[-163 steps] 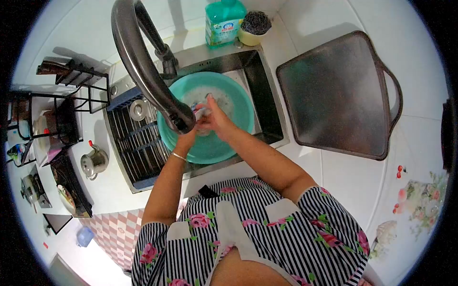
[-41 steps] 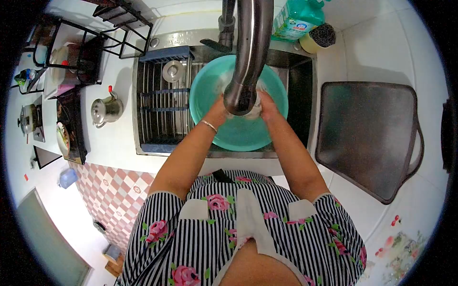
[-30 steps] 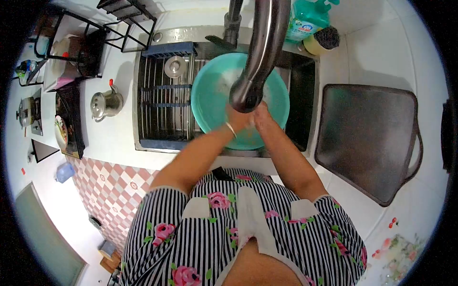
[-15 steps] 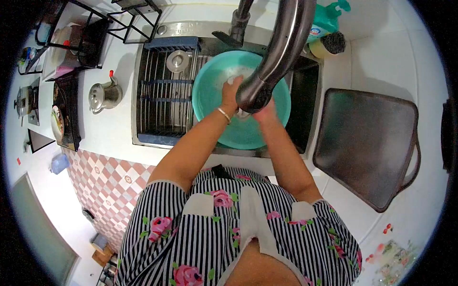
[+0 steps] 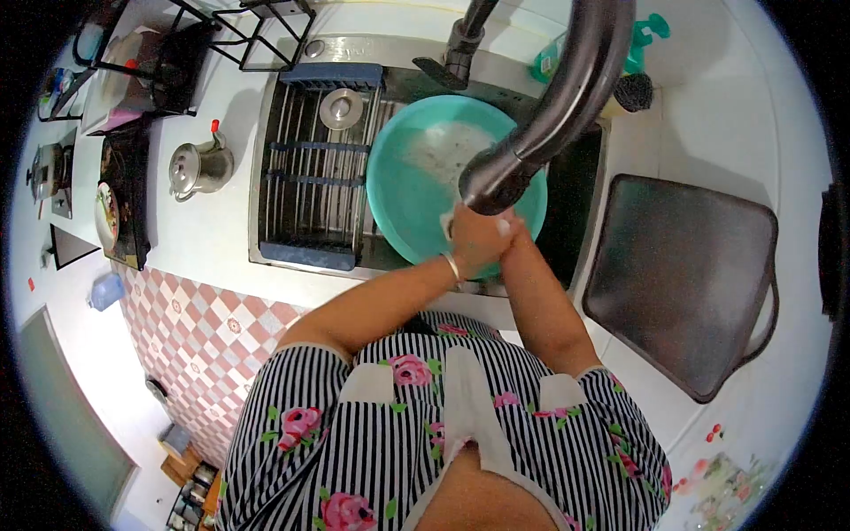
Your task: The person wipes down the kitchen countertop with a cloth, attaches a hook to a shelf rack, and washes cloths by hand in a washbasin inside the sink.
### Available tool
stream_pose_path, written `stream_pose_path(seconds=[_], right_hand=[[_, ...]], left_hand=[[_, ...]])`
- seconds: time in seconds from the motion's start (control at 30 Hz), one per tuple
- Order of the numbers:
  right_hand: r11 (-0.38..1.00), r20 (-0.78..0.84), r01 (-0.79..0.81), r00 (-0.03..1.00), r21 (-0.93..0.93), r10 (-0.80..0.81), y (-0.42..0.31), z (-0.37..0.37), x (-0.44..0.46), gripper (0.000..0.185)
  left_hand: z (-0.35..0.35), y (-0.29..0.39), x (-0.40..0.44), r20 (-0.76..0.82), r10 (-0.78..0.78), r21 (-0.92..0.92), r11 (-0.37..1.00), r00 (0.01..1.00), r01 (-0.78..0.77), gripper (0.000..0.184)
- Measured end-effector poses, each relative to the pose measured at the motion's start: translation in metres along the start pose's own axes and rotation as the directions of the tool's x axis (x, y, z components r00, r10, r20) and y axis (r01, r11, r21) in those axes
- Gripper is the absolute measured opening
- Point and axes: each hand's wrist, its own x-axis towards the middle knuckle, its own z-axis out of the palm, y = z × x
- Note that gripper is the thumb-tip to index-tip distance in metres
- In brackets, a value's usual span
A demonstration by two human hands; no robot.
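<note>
A round teal basin with sudsy water sits in the steel sink. Over the basin's near right part, my left hand is closed, with whitish cloth showing at its edge. My right hand meets it, closed, partly behind the left hand and the faucet. A bit of white shows between the two hands. The dark faucet arches over them, and its head hides part of my fingers. A bracelet is on my left wrist.
Left in the sink is a blue-ended drying rack with a strainer. Further left stand a metal pot and a black wire shelf. A dark griddle tray leans at right. A green bottle and scrubber stand behind the faucet.
Earlier my hands were apart around the cloth; now they are pressed together nearer the basin's front right. The view has shifted, so the faucet appears further right.
</note>
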Motion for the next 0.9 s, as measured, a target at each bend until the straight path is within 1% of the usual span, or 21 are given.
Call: stream_pose_path(seconds=[0.07, 0.1, 0.13, 0.17, 0.2, 0.27, 0.3, 0.33, 0.4, 0.43, 0.47, 0.53, 0.57, 0.63, 0.67, 0.73, 0.77, 0.8, 0.83, 0.9], right_hand=[[0.996, 0.060, 0.020, 0.998, 0.084, -0.025, 0.014, -0.015, 0.006, 0.044], [0.992, 0.085, 0.025, 0.996, 0.125, -0.035, 0.021, -0.021, 0.008, 0.044], [0.986, 0.111, 0.029, 0.993, 0.163, -0.047, 0.025, -0.020, 0.007, 0.044], [0.996, -0.109, 0.083, 0.990, -0.020, -0.085, 0.025, -0.014, 0.008, 0.039], [0.993, -0.043, 0.119, 0.992, -0.024, -0.120, 0.022, -0.015, 0.012, 0.039], [0.982, 0.081, 0.188, 0.979, -0.011, -0.187, 0.018, -0.028, 0.018, 0.038], [0.986, 0.222, 0.100, 0.967, 0.136, -0.129, 0.017, -0.032, 0.023, 0.037], [0.968, 0.357, -0.026, 0.932, 0.251, -0.068, 0.017, -0.036, 0.028, 0.036], [0.970, 0.242, -0.006, 0.969, 0.242, -0.055, 0.021, -0.033, 0.034, 0.035], [0.972, 0.175, 0.001, 0.984, 0.234, -0.043, 0.025, -0.035, 0.032, 0.035], [0.975, 0.115, 0.010, 0.993, 0.222, -0.036, 0.025, -0.032, 0.035, 0.035], [0.987, 0.067, 0.052, 0.996, 0.150, -0.062, 0.018, -0.024, 0.041, 0.033], [0.992, 0.076, 0.088, 0.993, 0.096, -0.095, 0.012, -0.012, 0.042, 0.033], [0.987, 0.092, 0.163, 0.982, 0.002, -0.163, 0.000, 0.010, 0.042, 0.031], [0.987, 0.105, 0.152, 0.984, -0.049, -0.146, -0.009, 0.016, 0.043, 0.033], [0.980, 0.123, 0.124, 0.987, -0.154, -0.106, -0.030, 0.026, 0.038, 0.038], [0.972, 0.111, 0.134, 0.987, -0.193, -0.114, -0.038, 0.048, 0.022, 0.037], [0.962, 0.099, 0.143, 0.987, -0.232, -0.122, -0.046, 0.070, 0.005, 0.038], [0.923, 0.207, 0.262, 0.956, -0.283, -0.208, -0.041, 0.050, 0.029, 0.040], [0.826, 0.213, 0.357, 0.933, -0.437, -0.290, -0.026, 0.012, 0.086, 0.039]], left_hand=[[0.014, -0.032, 0.003, 0.188, 0.037, 0.147, 0.987, 0.982, -0.065, 0.049], [0.034, -0.098, 0.012, 0.399, -0.079, 0.067, 0.996, 0.914, 0.057, 0.051], [0.033, -0.108, 0.017, 0.448, -0.124, -0.016, 0.989, 0.885, 0.146, 0.052], [0.032, -0.117, 0.022, 0.495, -0.168, -0.088, 0.966, 0.852, 0.242, 0.053], [0.035, -0.120, 0.022, 0.391, -0.181, -0.190, 0.943, 0.902, 0.272, 0.053], [0.021, -0.083, 0.015, 0.245, -0.187, -0.206, 0.949, 0.951, 0.240, 0.049], [0.017, -0.045, -0.002, 0.205, -0.164, -0.121, 0.974, 0.965, 0.191, 0.044], [0.010, -0.032, 0.004, 0.134, -0.158, -0.196, 0.963, 0.978, 0.182, 0.042], [-0.004, -0.008, 0.017, -0.012, -0.144, -0.337, 0.932, 0.990, 0.132, 0.037], [-0.015, -0.035, 0.029, 0.136, -0.143, -0.220, 0.961, 0.980, 0.171, 0.036], [-0.022, -0.053, 0.043, 0.273, -0.149, -0.098, 0.978, 0.950, 0.181, 0.037], [-0.026, -0.057, 0.059, 0.266, -0.348, -0.026, 0.929, 0.899, 0.368, 0.036], [-0.029, -0.060, 0.061, 0.263, -0.445, 0.015, 0.889, 0.856, 0.457, 0.035], [-0.045, -0.063, 0.043, 0.047, -0.272, -0.015, 0.962, 0.961, 0.273, 0.034], [-0.055, -0.063, 0.032, -0.064, -0.170, -0.015, 0.985, 0.983, 0.170, 0.033], [-0.088, -0.054, 0.001, -0.091, -0.188, -0.011, 0.982, 0.978, 0.188, 0.033], [-0.094, -0.050, -0.016, -0.101, -0.268, -0.017, 0.963, 0.958, 0.268, 0.034], [-0.097, -0.031, -0.035, -0.108, -0.346, -0.026, 0.938, 0.932, 0.345, 0.035], [-0.099, -0.028, -0.043, -0.117, -0.424, -0.033, 0.905, 0.898, 0.423, 0.036], [-0.096, -0.033, -0.047, -0.152, -0.396, -0.032, 0.918, 0.906, 0.396, 0.039]])
